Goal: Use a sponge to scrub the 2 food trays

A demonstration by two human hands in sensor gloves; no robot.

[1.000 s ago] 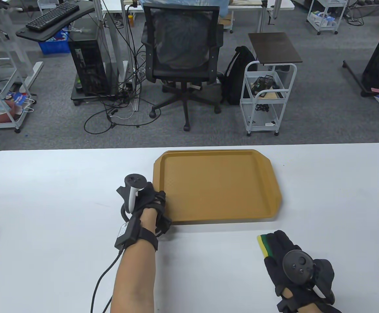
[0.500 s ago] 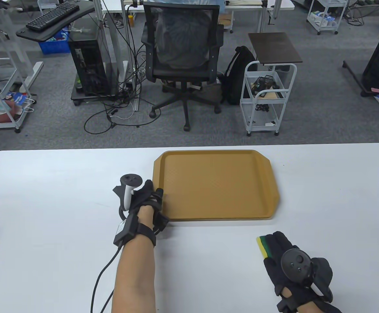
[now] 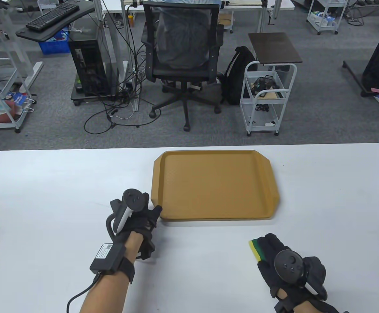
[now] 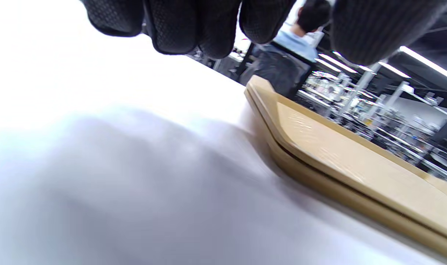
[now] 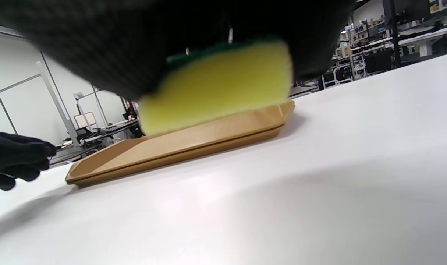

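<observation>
Table view, looking down on a white table (image 3: pixel 46 182): two tan food trays (image 3: pixel 215 186) lie stacked flat near the far middle of the table, the upper nested in the lower. The left wrist view shows the seam between the two rims (image 4: pixel 319 162). The left hand (image 3: pixel 137 218), in a black glove, sits at the stack's near-left corner, one fingertip (image 3: pixel 157 208) right at the corner edge; whether it touches cannot be told. Its fingers hang loosely curled and hold nothing. The right hand (image 3: pixel 284 260) is near the table's front edge, on the near side of the trays and well apart from them. Its fingers are curled around a yellow-and-green sponge (image 3: pixel 256 249), whose end sticks out toward the trays, held just above the tabletop.
</observation>
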